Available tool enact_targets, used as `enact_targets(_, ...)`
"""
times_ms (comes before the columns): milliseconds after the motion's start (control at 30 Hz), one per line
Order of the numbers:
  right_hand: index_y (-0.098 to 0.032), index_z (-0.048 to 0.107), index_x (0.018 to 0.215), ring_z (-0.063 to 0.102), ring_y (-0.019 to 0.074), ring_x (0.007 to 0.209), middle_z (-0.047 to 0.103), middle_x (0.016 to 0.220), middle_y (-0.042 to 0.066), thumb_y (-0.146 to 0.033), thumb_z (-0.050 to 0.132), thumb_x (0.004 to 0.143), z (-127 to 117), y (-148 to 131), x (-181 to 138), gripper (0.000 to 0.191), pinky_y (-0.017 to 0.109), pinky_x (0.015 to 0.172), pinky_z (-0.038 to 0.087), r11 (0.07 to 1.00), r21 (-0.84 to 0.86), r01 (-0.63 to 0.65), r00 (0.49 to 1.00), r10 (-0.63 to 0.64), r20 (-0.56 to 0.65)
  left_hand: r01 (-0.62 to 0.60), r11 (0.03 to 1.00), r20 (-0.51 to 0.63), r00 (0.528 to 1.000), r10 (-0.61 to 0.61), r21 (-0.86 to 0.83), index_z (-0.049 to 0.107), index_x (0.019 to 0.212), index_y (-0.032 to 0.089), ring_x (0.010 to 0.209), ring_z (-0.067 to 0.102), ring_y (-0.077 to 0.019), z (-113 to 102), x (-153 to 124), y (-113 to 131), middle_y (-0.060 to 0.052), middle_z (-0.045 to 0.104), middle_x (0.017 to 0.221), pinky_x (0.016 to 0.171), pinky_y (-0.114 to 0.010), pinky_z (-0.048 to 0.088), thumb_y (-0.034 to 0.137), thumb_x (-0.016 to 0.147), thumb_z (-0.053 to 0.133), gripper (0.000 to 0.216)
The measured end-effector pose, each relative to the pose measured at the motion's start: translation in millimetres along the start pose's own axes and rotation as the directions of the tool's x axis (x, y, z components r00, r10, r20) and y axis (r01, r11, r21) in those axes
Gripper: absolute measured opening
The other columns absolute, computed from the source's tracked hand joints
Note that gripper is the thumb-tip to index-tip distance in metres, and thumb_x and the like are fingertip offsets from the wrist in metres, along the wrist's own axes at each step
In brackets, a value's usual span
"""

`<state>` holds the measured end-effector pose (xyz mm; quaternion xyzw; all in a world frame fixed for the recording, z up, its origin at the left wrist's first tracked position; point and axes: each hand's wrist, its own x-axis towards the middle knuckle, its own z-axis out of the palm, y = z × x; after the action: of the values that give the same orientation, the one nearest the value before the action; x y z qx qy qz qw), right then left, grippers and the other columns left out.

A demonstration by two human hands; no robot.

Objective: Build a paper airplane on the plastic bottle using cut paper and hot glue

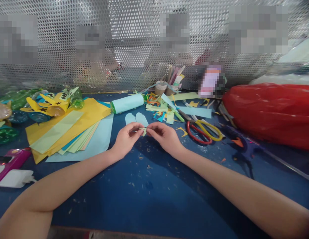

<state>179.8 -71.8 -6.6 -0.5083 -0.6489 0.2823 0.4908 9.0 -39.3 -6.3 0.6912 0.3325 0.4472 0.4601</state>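
Near the middle of the blue table, my left hand point(126, 138) and my right hand point(166, 136) meet fingertip to fingertip. Both pinch a small pale green piece of paper point(144, 131), mostly covered by the fingers. Just behind them lie light blue paper cut-outs point(141, 118) with rounded ends, partly hidden by my left hand. Farther back, a green bottle wrapped in light blue paper point(127, 103) rests on its side. To the right of my right hand are scissors with red and yellow handles point(199, 132).
Colored paper sheets point(94, 114) spread at the left, beside yellow paper figures on bottle parts point(53, 104). Paper scraps point(166, 109) litter the back. A glue gun point(249, 146) and a red plastic bag point(271, 114) are at right. A white glue bottle point(16, 178) lies front left.
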Motion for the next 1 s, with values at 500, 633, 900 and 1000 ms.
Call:
enact_targets(500,-0.020,0.061,0.087,0.067,0.0160,0.069,0.069,0.078,0.003,-0.035,0.059,0.083,0.9,1.8,-1.8,0.016,0.032,0.068,0.056,0.999,0.024,0.031,0.999,-0.031,0.023,0.000,0.997,0.003,1.000,-0.001,0.073,0.063,0.088,0.019,0.077,0.066,-0.0153,0.3,-0.6,1.6,-0.003,0.068,0.086,0.078,-0.031,0.055,0.026,0.082,0.059,0.011)
enact_targets(633,-0.020,0.061,0.080,0.065,0.0157,0.064,0.068,0.072,0.002,-0.039,0.061,0.081,0.7,1.6,-1.3,0.019,0.031,0.064,0.055,0.999,-0.036,0.024,1.000,-0.023,0.021,-0.015,0.992,0.047,0.999,0.009,0.123,0.064,0.089,0.019,0.081,0.066,-0.0164,0.3,-2.0,4.8,-0.004,0.069,0.089,0.079,-0.031,0.055,0.026,0.082,0.058,0.011)
enact_targets(900,-0.020,0.063,0.081,0.066,0.0157,0.061,0.069,0.068,0.002,-0.036,0.060,0.082,0.3,0.8,-1.3,0.017,0.030,0.063,0.055,0.996,-0.086,0.001,1.000,0.001,0.029,0.016,0.999,0.050,0.999,-0.017,0.030,0.063,0.091,0.019,0.080,0.066,-0.0155,0.6,-0.6,-1.6,-0.003,0.069,0.088,0.080,-0.031,0.054,0.028,0.081,0.061,0.014)
enact_targets(1000,-0.021,0.063,0.084,0.067,0.0163,0.064,0.071,0.072,0.002,-0.031,0.058,0.083,0.5,2.6,-1.0,0.011,0.031,0.065,0.056,0.994,-0.105,0.035,0.999,-0.032,0.037,0.021,1.000,0.024,1.000,-0.021,0.013,0.063,0.090,0.019,0.076,0.066,-0.0154,0.4,0.5,-3.7,-0.003,0.069,0.085,0.078,-0.031,0.055,0.029,0.081,0.061,0.014)
